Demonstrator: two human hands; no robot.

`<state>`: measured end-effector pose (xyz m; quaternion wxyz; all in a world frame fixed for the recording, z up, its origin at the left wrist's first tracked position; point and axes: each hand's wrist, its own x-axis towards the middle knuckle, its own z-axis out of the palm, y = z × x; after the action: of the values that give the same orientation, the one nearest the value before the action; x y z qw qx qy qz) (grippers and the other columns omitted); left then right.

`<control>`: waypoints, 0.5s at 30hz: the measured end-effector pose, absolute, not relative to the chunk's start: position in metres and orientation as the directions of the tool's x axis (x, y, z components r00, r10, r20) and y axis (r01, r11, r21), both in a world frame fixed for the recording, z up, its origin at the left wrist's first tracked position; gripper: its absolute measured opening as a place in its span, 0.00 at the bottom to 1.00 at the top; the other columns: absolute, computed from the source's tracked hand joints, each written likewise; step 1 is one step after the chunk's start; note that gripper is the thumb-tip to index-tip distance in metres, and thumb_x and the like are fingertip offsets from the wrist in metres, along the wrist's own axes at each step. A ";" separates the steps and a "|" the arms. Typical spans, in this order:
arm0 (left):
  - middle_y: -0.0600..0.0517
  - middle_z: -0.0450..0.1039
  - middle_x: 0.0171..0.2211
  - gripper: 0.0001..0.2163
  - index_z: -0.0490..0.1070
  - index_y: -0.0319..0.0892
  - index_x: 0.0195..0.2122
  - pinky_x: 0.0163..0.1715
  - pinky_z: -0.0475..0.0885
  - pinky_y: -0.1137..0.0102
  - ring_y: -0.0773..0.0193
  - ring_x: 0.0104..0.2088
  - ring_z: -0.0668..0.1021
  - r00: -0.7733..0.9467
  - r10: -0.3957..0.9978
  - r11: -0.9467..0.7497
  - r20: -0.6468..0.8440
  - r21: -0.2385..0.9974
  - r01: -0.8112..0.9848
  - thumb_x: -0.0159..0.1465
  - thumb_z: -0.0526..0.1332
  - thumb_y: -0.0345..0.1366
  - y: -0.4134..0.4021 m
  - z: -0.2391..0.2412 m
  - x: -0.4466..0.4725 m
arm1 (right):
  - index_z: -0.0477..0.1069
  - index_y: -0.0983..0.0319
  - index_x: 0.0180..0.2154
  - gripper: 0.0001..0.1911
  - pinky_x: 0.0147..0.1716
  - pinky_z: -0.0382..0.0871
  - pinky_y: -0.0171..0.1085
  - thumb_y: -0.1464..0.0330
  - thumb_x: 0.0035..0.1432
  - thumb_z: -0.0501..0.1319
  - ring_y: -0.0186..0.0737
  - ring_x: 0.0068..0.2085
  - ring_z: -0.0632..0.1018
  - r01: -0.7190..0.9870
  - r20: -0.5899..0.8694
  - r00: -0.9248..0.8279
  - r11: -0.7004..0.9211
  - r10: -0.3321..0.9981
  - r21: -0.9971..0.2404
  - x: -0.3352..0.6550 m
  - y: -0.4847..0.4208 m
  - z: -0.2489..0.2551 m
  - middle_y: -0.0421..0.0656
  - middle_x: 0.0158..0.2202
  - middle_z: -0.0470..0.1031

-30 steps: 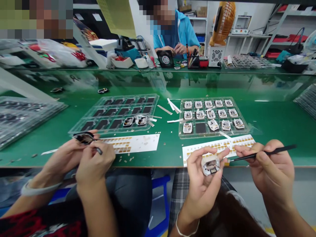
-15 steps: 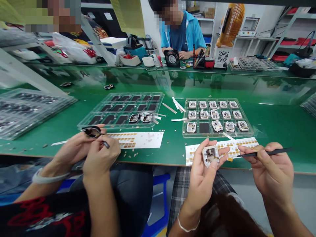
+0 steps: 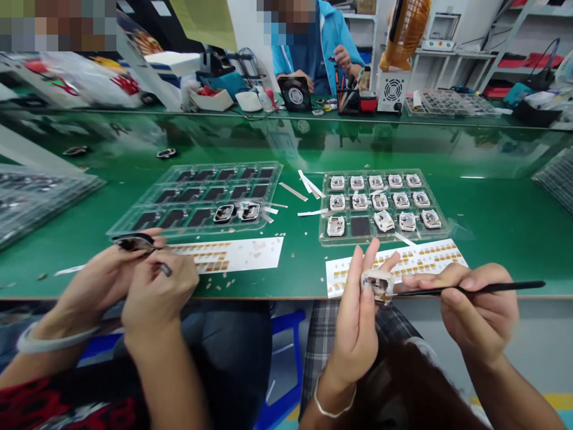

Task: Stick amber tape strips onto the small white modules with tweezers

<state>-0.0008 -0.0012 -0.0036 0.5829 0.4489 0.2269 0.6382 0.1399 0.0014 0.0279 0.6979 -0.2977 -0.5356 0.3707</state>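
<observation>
My left hand (image 3: 356, 310) grips a small white watch case (image 3: 378, 283) at the table's front edge, tilted on its side. My right hand (image 3: 474, 307) pinches a thin black tool (image 3: 487, 289) whose tip reaches into the case. Just beyond lies a white sheet of small amber stickers (image 3: 430, 258). Behind it a clear tray (image 3: 443, 224) holds several white watch cases, with one dark pocket empty.
To my left a co-worker's two hands (image 3: 134, 280) hold a dark watch part and a tool over a second sticker sheet (image 3: 242, 254) and a clear tray (image 3: 147, 206) of dark screens. White strips (image 3: 308, 186) lie between the trays. Another person sits across the green bench.
My left hand has turned the watch case from facing up to edge-on, and my right hand has brought the tool tip into it. The view shifted slightly.
</observation>
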 end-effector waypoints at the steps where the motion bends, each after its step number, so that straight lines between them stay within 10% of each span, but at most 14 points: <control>1: 0.52 0.50 0.68 0.21 0.52 0.63 0.65 0.49 0.77 0.62 0.54 0.58 0.72 0.066 0.951 -0.225 0.302 0.823 -0.522 0.73 0.47 0.36 -0.001 -0.005 -0.001 | 0.68 0.54 0.39 0.10 0.42 0.80 0.54 0.75 0.59 0.62 0.46 0.39 0.83 -0.194 0.531 0.173 0.557 0.830 -0.807 0.140 0.001 0.028 0.39 0.33 0.79; 6: 0.49 0.60 0.63 0.20 0.56 0.61 0.64 0.28 0.76 0.74 0.71 0.32 0.77 0.041 0.969 -0.199 0.243 0.870 -0.450 0.72 0.48 0.36 -0.001 -0.009 -0.006 | 0.68 0.54 0.40 0.11 0.41 0.81 0.52 0.76 0.59 0.61 0.46 0.40 0.83 -0.189 0.526 0.167 0.551 0.834 -0.813 0.140 0.001 0.026 0.39 0.33 0.79; 15: 0.47 0.63 0.56 0.22 0.65 0.54 0.59 0.26 0.70 0.75 0.65 0.36 0.71 0.119 0.960 -0.132 0.252 0.786 -0.604 0.63 0.62 0.37 -0.007 0.001 -0.007 | 0.67 0.54 0.42 0.12 0.41 0.81 0.51 0.77 0.61 0.59 0.46 0.44 0.82 -0.223 0.553 0.086 0.557 0.828 -0.800 0.138 0.000 0.022 0.41 0.36 0.79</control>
<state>-0.0072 -0.0071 0.0008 0.6228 0.4142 0.2151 0.6279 0.1378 -0.0003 0.0225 0.6849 -0.2722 -0.5565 0.3837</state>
